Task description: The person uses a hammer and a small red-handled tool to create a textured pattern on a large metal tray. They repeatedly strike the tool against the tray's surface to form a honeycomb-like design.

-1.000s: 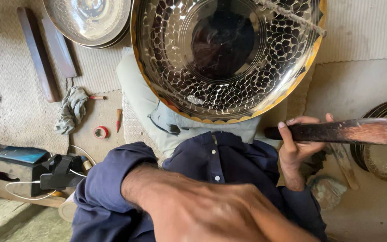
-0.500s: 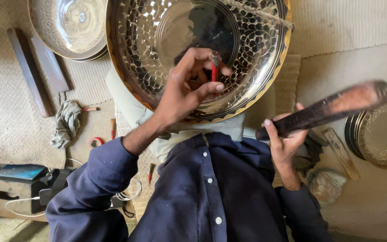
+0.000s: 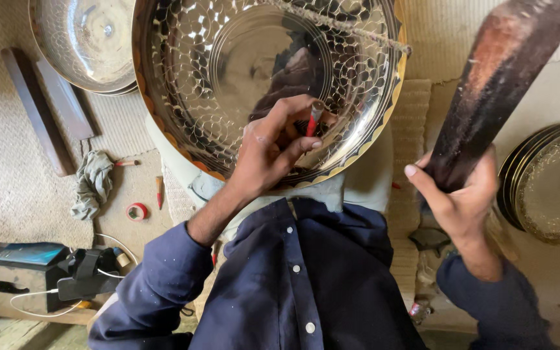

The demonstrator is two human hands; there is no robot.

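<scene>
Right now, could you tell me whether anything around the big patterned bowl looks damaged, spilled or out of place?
Nothing stands out. The patterned metal bowl shows no damage I can see; the left hand holds a red-tipped punch against it, and the right hand grips a dark wooden mallet. A crumpled rag and red tape roll lie loose on the mat.

From my remote seat, the big metal bowl (image 3: pixel 228 71) is my landmark: shiny silver inside, covered in a fish-scale hammered pattern, with a golden scalloped rim. Against its inside I see a small red-handled punch (image 3: pixel 312 120). Right of the bowl, the wooden mallet (image 3: pixel 494 91) is dark brown, nearly black, with a reddish worn streak. Below the bowl my shirt (image 3: pixel 306 279) is navy with white buttons. Left of the bowl lie a grey-green rag (image 3: pixel 92 185) and a red tape roll (image 3: pixel 137 211). Above-left sits another silver patterned bowl (image 3: pixel 82 42).
</scene>
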